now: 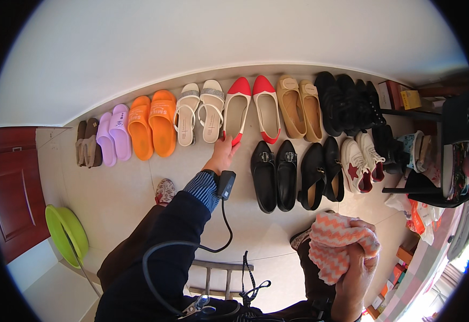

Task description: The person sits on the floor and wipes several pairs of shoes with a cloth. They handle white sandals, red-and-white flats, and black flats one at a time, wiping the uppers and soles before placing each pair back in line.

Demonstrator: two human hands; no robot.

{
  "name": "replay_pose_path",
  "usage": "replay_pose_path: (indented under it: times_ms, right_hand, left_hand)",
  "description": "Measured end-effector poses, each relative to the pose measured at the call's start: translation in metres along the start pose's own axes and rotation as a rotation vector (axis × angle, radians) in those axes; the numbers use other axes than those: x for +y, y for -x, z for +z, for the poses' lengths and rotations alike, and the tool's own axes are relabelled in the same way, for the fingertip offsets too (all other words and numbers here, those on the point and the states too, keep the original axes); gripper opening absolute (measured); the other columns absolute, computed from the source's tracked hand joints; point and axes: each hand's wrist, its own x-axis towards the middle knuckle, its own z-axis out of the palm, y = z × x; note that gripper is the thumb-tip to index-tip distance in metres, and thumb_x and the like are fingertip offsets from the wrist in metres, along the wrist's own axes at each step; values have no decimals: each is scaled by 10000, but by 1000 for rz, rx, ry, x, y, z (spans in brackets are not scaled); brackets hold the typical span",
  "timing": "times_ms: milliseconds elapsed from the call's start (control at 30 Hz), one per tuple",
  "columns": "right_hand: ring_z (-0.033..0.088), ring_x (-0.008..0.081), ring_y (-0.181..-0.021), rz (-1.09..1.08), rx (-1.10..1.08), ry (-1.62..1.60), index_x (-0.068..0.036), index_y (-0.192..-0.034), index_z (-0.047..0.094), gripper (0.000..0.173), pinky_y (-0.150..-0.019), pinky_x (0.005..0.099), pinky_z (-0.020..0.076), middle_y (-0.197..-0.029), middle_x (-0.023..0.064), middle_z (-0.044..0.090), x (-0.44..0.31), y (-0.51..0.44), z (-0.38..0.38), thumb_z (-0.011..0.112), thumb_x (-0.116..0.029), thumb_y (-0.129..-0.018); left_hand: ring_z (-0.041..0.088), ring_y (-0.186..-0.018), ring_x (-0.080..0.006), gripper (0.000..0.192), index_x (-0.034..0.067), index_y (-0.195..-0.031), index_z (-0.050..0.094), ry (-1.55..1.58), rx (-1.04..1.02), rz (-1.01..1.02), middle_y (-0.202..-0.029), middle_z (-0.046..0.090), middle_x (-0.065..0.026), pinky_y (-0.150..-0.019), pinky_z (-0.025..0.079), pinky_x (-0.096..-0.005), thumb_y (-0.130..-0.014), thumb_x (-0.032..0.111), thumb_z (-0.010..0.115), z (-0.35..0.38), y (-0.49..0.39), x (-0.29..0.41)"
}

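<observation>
My left hand (220, 156) grips the heel of a cream flat shoe with a red toe (237, 108), which stands against the row along the wall. Its mate (266, 106) sits just to the right. In my right hand (357, 265) is a bunched cloth with orange and white zigzag stripes (331, 243), held above my right knee. White strappy sandals (211, 110) lie close on the left of my left hand. Black flats with buckles (286, 177) stand in a second row, nearer to me.
Leftward along the wall are orange slides (163, 124), purple slides (120, 135) and brown slippers (92, 143). Tan flats (293, 108), black shoes (329, 104) and white sneakers (353, 165) stand rightward. A green basin (75, 229) is at left; a cable runs from my left wrist.
</observation>
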Motion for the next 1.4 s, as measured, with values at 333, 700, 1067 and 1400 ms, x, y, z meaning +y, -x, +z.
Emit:
replay_pose_path:
  times_ms: [333, 700, 1067, 1400]
  right_hand:
    - [604, 263, -1186, 30, 7, -34, 18, -1146, 643, 216, -1056, 390, 457, -1219, 156, 633, -1, -1, -2, 614, -36, -938]
    - [604, 247, -1162, 67, 64, -52, -12, -1152, 641, 259, -1054, 389, 467, -1227, 107, 597, 12, -2, -19, 559, 18, -908]
    - [602, 275, -1173, 73, 135, -85, 1, -1104, 661, 234, -1053, 407, 461, -1195, 116, 616, 7, -21, -60, 571, 22, -889]
    - [645, 278, -1122, 183, 321, -35, 12, -1188, 601, 281, -1028, 410, 498, -1173, 148, 639, 7, -36, -97, 585, -94, -929]
  left_hand:
    - [664, -846, -168, 409, 31, -1100, 665, -381, -158, -11, -919, 635, -60, -671, 575, -308, -974, 415, 729, 49, 41, -35]
    - [662, -1075, -482, 504, -71, -1062, 682, -1190, 76, 364, -1080, 686, -347, -946, 520, -524, -886, 400, 706, 102, -44, -34]
    - [620, -549, -149, 234, -21, -1101, 653, -810, -243, 337, -731, 670, -79, -482, 500, -311, -1022, 161, 531, 72, 2, 33]
    - [625, -989, -73, 338, -12, -1301, 647, -678, -167, 517, -1119, 711, -27, -876, 494, -246, -1065, 199, 530, 58, 48, 126]
